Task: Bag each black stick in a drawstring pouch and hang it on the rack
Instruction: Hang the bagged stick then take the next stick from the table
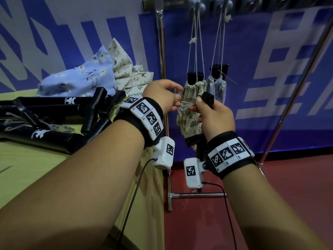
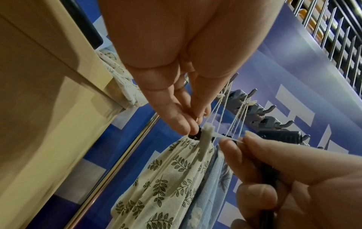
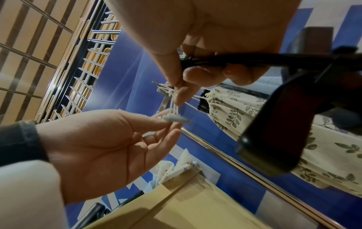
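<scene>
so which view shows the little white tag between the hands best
The left wrist view: the white tag sits mid-frame, sharp, against the leaf-print pouch, left hand touching it, right hand pinching its strap. The right wrist view shows it smaller and blurrier. The head view shows it tiny, partly hidden by fingers.

Head looks down; both wrist views, close, upward, share the leaf-print pouch point(image 2: 168, 178).

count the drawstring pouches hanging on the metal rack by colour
Cream leaf-print fabric drawstring pouch: 1
Light blue fabric drawstring pouch: 1
Total hanging on the metal rack: 2
</scene>
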Motion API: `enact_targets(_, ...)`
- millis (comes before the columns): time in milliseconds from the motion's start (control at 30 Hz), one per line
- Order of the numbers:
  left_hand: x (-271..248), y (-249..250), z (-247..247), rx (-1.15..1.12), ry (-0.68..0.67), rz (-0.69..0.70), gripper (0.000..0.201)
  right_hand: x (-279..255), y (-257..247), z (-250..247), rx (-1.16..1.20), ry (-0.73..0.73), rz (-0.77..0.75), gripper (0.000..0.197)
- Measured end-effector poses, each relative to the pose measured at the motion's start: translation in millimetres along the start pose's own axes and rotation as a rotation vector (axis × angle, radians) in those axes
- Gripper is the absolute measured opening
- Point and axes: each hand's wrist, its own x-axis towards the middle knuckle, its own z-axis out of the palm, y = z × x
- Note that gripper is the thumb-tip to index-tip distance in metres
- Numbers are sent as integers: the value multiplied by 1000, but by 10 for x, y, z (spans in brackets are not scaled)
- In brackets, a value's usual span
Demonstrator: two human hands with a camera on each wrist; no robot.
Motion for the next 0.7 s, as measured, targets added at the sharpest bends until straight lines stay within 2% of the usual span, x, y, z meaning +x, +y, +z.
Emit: enact_targets(700,10,-74,32,-101,4,17,20,3,13,-3,19,3,22,23)
